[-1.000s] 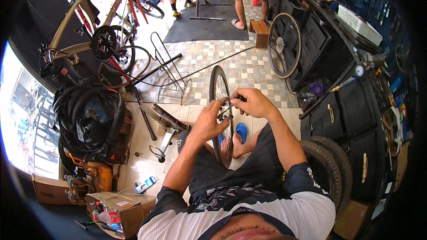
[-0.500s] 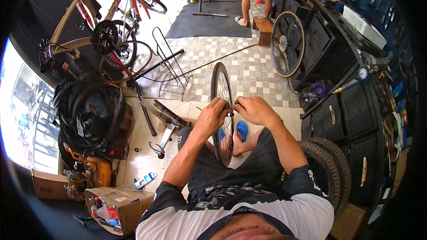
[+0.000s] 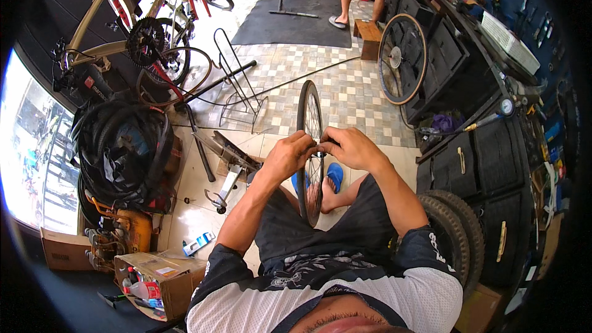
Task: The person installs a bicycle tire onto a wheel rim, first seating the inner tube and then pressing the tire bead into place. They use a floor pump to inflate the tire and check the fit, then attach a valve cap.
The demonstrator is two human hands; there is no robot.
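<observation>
A bicycle wheel (image 3: 302,106) with a thin black tyre stands upright between my knees, its spokes facing right. My left hand (image 3: 290,156) is closed over the wheel near its hub, fingers pinched together. My right hand (image 3: 351,149) reaches in from the right, thumb and fingers pinched at the same spot. The fingertips of both hands nearly meet beside the dark hub (image 3: 319,155). Whatever small part they pinch is hidden by the fingers. Below the wheel, my feet wear blue slippers (image 3: 335,176).
Left are a black metal stand (image 3: 237,95), a bike frame (image 3: 102,58), a heap of tyres (image 3: 120,154) and a cardboard box (image 3: 176,283). On the right stand black drawers (image 3: 487,154), knobby tyres (image 3: 462,228) and another wheel (image 3: 404,86). A person's legs (image 3: 346,0) are farther off.
The view has shifted slightly. The wheel leans a little differently, and both hands stay pinched at the hub, fingertips slightly closer. The person at the back has shifted stance.
</observation>
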